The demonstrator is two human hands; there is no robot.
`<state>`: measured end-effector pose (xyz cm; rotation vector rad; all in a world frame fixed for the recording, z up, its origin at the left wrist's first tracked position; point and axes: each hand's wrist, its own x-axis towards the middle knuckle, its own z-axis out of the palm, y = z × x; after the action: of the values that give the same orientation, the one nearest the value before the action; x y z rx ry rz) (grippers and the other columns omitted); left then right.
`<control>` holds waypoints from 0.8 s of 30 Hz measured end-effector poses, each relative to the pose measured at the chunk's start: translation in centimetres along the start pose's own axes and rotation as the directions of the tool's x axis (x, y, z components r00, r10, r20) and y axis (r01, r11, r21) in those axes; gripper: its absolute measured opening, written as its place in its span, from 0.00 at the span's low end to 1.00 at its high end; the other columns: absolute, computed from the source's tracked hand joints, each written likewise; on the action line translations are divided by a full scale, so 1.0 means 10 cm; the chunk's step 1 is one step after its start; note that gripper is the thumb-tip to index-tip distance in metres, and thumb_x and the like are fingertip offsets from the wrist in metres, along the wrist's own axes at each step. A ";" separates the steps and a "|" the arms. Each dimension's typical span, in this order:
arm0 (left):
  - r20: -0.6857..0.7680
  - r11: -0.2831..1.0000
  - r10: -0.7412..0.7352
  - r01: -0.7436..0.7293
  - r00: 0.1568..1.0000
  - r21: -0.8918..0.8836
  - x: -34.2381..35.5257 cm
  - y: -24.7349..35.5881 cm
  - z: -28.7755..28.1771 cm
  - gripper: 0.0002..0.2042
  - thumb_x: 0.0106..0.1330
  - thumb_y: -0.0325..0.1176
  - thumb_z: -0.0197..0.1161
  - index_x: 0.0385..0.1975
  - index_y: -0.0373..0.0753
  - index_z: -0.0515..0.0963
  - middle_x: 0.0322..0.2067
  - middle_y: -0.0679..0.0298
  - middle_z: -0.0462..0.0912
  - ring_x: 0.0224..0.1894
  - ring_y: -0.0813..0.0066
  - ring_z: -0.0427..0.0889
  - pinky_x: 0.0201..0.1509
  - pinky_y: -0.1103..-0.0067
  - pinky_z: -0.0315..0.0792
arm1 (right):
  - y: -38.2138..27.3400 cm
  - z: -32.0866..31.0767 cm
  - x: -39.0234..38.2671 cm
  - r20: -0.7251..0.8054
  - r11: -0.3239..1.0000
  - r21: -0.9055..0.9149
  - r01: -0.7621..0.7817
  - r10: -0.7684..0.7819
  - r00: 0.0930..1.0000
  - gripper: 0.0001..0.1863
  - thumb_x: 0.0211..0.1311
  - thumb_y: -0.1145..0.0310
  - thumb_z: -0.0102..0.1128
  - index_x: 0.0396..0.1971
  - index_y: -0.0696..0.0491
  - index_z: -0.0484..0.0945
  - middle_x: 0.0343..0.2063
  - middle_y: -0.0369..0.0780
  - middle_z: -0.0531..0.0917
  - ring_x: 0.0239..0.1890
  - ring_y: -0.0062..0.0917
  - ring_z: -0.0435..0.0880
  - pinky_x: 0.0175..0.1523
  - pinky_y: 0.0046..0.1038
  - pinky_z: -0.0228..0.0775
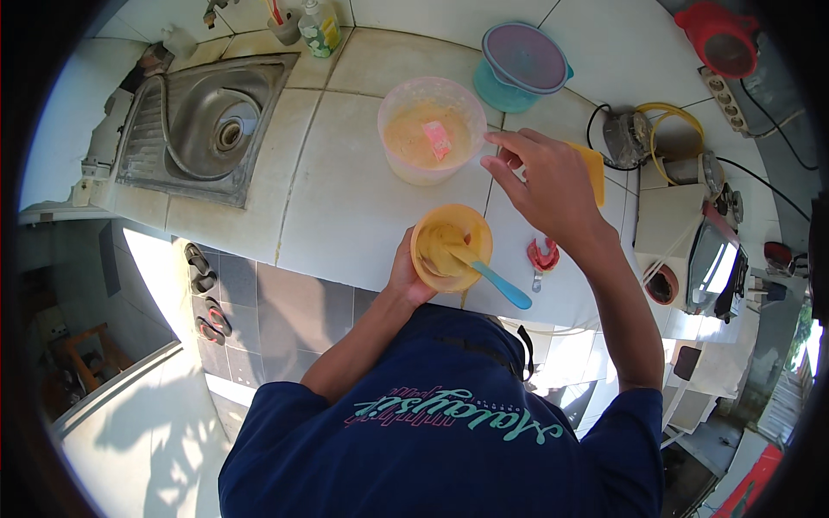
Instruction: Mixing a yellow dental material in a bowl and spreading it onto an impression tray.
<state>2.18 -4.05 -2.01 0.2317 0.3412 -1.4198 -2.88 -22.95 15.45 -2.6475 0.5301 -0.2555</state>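
Left hand [408,272]: cups bowl [471,226].
Right hand [553,184]: half-open, seemingly empty.
Tub [419,175], bowl's 12 o'clock: reach step, I judge; next needs careful fingers.

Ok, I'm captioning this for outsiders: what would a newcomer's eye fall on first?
Probably the yellow bowl in the left hand, at the near edge of the counter, a blue-handled utensil slanting out of it. Next, the pink tub beyond it, a pink block inside, near the right hand. Right of the bowl, a red U-shaped piece stands out on the counter.
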 end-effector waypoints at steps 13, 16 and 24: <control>0.017 0.976 0.102 -0.096 0.995 -0.195 -0.19 0.22 0.08 0.25 0.73 0.48 0.45 0.61 0.36 0.65 0.58 0.51 0.72 0.60 0.55 0.73 0.65 0.56 0.68 | 0.31 1.04 0.82 0.269 0.997 -0.066 0.033 -0.014 0.963 0.14 0.65 0.61 0.54 0.36 0.56 0.83 0.35 0.44 0.84 0.38 0.41 0.82 0.42 0.41 0.73; 0.030 0.968 0.122 -0.112 0.992 -0.223 -0.20 0.22 0.05 0.25 0.73 0.48 0.45 0.61 0.36 0.65 0.58 0.52 0.72 0.60 0.55 0.73 0.65 0.57 0.68 | 0.31 0.95 0.76 0.133 0.989 -0.082 0.122 -0.111 0.985 0.13 0.66 0.64 0.51 0.34 0.56 0.82 0.32 0.44 0.83 0.35 0.42 0.82 0.41 0.42 0.72; -0.120 0.968 0.163 -0.182 0.979 -0.175 -0.27 0.26 -0.20 0.25 0.73 0.49 0.45 0.60 0.37 0.67 0.58 0.54 0.73 0.60 0.58 0.74 0.65 0.59 0.68 | 0.43 1.01 0.75 0.089 1.000 0.010 0.023 -0.023 0.996 0.14 0.64 0.65 0.53 0.27 0.60 0.80 0.26 0.48 0.81 0.29 0.44 0.80 0.37 0.42 0.72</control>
<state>4.23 -0.50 -3.01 0.1800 0.5246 -1.1982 5.14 -25.83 5.25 -2.6436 0.4688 -0.1458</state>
